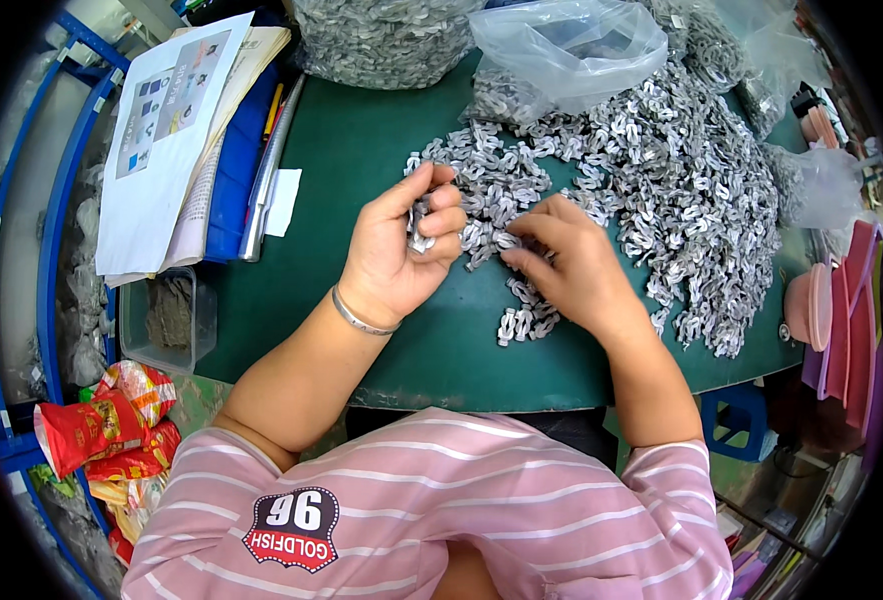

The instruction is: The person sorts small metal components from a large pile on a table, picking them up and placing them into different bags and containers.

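Several small grey, looped metal pieces (419, 238) lie cupped in my left hand (391, 250), its palm turned up and its fingers curled over them. To the right of it, my right hand (573, 262) is palm down over the near edge of a pile, thumb and fingers drawn together at a small metal piece (507, 241). The large heap (696, 190) of the same pieces spreads across the table's right half. A small cluster of them (527, 318) sits just below my right hand.
The table is green (311, 150). Clear plastic bags (571, 60) of pieces line its far side. At the left are papers (166, 150), a blue tray (236, 190) with pens and a clear plastic box (196, 320). Pink containers (809, 305) stand at the right edge.
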`<state>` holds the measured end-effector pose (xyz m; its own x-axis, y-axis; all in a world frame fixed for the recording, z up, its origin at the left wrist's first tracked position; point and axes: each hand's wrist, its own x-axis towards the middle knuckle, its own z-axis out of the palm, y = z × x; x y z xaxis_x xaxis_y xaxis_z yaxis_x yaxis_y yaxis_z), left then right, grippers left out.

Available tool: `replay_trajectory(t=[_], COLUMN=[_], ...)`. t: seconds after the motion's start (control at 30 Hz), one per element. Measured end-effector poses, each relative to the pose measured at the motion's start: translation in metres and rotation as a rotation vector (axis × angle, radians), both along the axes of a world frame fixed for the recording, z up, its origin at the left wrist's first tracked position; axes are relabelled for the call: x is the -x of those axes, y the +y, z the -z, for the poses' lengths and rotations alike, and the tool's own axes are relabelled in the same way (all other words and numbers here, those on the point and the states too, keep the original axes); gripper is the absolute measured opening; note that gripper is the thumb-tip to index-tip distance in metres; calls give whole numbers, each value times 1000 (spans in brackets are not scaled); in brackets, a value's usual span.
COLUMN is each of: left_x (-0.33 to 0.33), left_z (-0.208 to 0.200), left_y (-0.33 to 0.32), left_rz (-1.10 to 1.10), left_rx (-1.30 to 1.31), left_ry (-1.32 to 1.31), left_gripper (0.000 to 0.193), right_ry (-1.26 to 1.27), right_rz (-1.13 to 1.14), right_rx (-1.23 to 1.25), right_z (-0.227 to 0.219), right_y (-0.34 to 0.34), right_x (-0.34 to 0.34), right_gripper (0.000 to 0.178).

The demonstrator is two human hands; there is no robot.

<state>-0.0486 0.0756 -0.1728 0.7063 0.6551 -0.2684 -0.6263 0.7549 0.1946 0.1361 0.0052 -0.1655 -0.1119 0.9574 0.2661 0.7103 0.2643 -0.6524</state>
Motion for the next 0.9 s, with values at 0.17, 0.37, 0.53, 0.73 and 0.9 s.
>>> replay_trajectory(t=[0.17,0.37,0.53,0.73,0.9], left_x=[1,-12,-14,-16,-13], left_z=[0,-4,-4,-2,5], left_y=[-4,-21,-29,-25,-21], left_rz=[33,76,162,164,268], left_rx=[-67,-360,-452,-333,-287], left_ry=[13,430,493,446,317], left_gripper=[19,13,15,16,22], right_ry=[139,573,244,609,611], right_rz=[-19,-51,-35,34,-18], right_rx=[-4,0,-229,-214,-252], right_z=[5,9,0,7,8], right_y=[2,2,-1,-6,-9], right_x=[-2,-4,-2,5,6], right_gripper=[15,14,20,32,28])
